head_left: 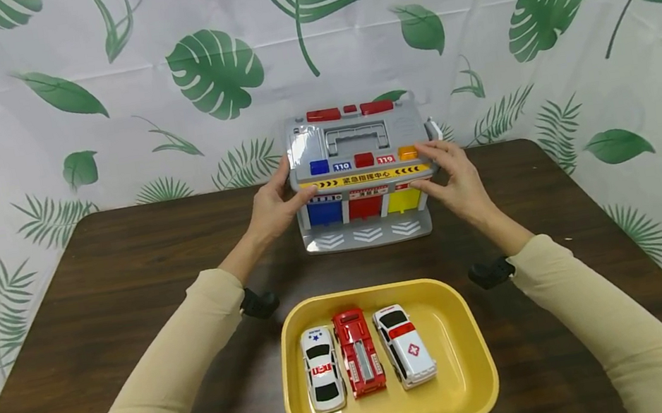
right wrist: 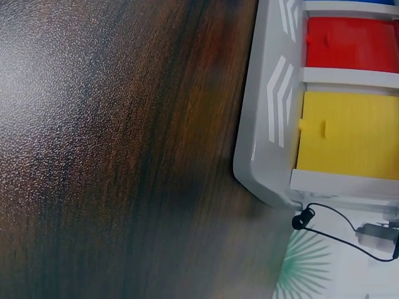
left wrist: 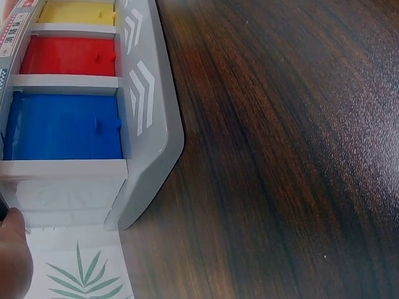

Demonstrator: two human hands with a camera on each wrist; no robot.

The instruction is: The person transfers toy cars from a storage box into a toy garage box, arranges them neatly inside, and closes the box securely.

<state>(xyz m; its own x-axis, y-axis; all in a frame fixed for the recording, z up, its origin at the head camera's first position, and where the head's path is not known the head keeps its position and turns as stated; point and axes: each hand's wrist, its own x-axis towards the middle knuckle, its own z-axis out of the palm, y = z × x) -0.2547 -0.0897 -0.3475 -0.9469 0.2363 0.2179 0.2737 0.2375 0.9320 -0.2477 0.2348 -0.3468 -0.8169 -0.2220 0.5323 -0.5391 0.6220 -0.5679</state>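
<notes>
A grey toy garage [head_left: 366, 224] stands at the back of the table, with blue [left wrist: 65, 128], red [left wrist: 70, 56] and yellow doors [right wrist: 349, 134] along its front, all closed. Its left end is held by my left hand [head_left: 272, 208], the thumb on the front edge of the roof and the fingers around the side. At the other end my right hand [head_left: 453, 174] grips the roof edge, fingers on top by the orange light [head_left: 407, 153] and thumb below on the front. A black cord [right wrist: 336, 212] with a small grey piece hangs at the right end.
Nearer me, a yellow tray [head_left: 463, 401] holds a white police car [head_left: 324, 379], a red fire truck [head_left: 360, 352] and a white ambulance [head_left: 406, 345] side by side. Behind the dark wooden table [head_left: 111, 282] hangs a leaf-print cloth [head_left: 119, 124].
</notes>
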